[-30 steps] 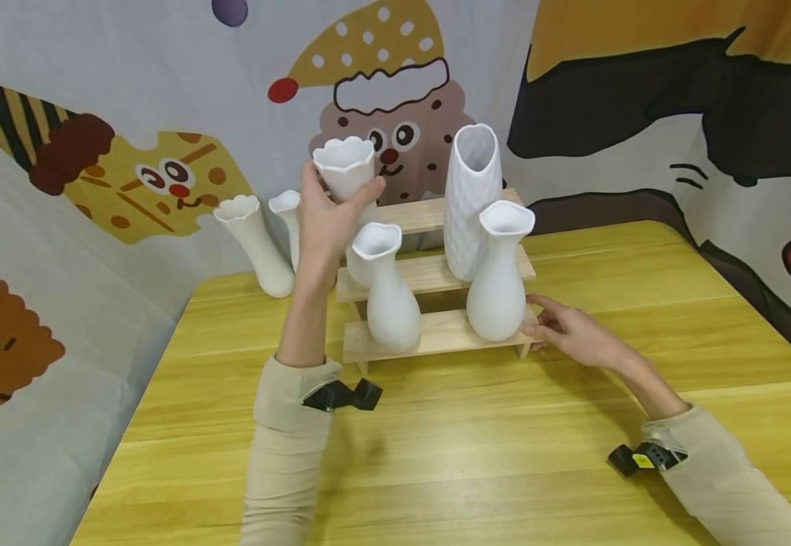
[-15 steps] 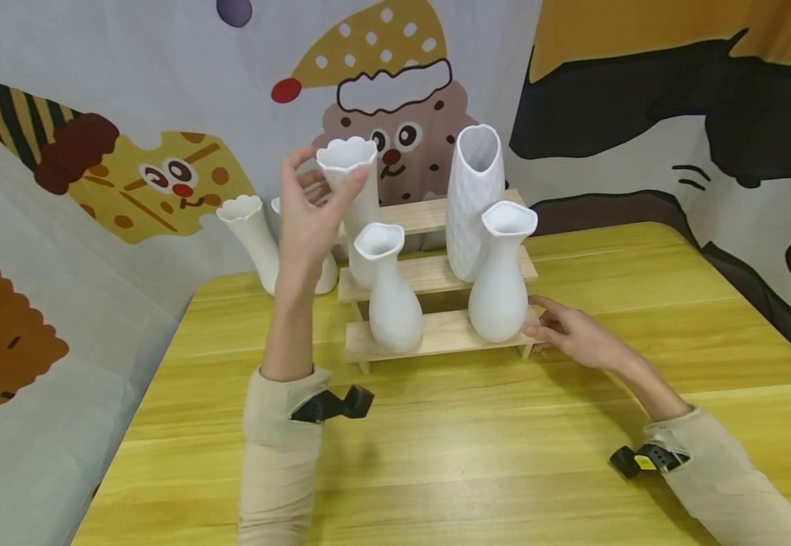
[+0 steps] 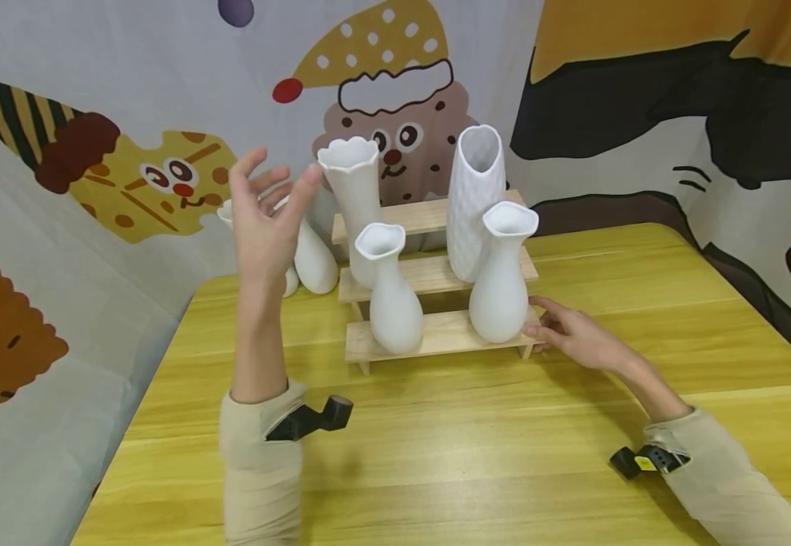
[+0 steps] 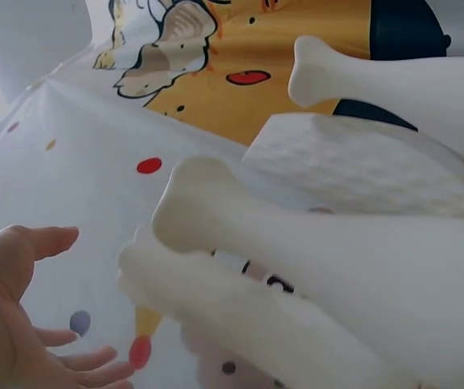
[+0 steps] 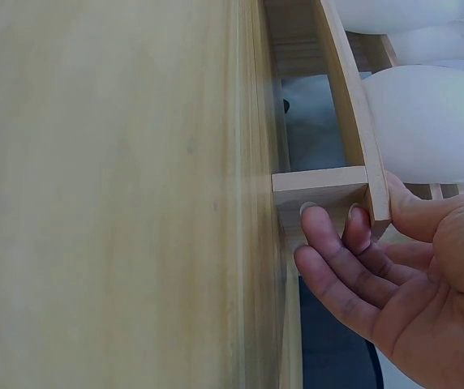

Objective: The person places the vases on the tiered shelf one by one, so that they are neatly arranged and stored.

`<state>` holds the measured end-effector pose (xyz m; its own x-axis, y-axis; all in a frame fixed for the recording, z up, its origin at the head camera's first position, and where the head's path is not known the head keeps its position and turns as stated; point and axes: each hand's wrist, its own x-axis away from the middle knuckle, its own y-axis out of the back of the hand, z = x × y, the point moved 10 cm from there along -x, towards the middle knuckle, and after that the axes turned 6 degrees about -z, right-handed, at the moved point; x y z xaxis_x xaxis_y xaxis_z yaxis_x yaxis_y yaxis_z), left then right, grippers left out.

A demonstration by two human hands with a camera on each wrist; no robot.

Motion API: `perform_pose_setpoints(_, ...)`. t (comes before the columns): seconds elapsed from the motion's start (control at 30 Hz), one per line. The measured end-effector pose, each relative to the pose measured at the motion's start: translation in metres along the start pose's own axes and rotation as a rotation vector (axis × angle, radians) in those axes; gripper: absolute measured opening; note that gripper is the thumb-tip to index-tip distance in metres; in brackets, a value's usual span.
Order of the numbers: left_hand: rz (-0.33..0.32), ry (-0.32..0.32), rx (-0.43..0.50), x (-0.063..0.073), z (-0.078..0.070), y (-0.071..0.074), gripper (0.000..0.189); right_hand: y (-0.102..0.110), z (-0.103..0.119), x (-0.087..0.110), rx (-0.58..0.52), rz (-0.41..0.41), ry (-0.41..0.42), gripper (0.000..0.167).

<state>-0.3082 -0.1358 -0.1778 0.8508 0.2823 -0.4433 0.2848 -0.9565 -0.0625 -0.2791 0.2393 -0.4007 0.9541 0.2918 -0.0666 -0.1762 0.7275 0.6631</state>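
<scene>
My left hand (image 3: 263, 227) is raised with fingers spread, holding nothing. It hovers left of a scalloped-rim white vase (image 3: 359, 199), which stands on the middle step of a wooden tiered stand (image 3: 443, 334). Beside that vase on the same step is a tall textured white vase (image 3: 472, 208) with a slanted mouth. Two bulbous white vases stand on the bottom step, one at the left (image 3: 396, 312) and one at the right (image 3: 499, 297). My right hand (image 3: 575, 337) pinches the right end of the bottom step, thumb above and fingers below, as the right wrist view shows.
Behind my left hand, partly hidden, a white vase (image 3: 316, 259) and another pale vase (image 3: 225, 212) stand on the yellow wood-grain table (image 3: 436, 455). A cartoon-printed cloth (image 3: 231, 91) hangs right behind the table. The stand's top step (image 3: 415, 218) bears no vase.
My left hand has let go of the scalloped-rim vase and moved away to the left, its fingers opening. The vase stays on the middle step. My right hand keeps its hold on the stand.
</scene>
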Motion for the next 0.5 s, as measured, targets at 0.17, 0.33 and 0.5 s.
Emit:
perform_pose_setpoints(0.17,-0.021,0.02,-0.029,-0.001,0.009,0.015,0.073,0.0,0.0,0.0,-0.001,0.0,0.005,0.061)
perform_pose_setpoints(0.33,-0.026,0.03,-0.116,-0.002,0.023,0.027,0.074,0.001,-0.001,0.0,-0.004,-0.002,0.003,0.061)
perform_pose_setpoints(0.5,-0.032,0.022,-0.198,-0.005,0.043,0.035,0.074,0.001,0.0,0.0,-0.003,-0.003,0.004,0.061)
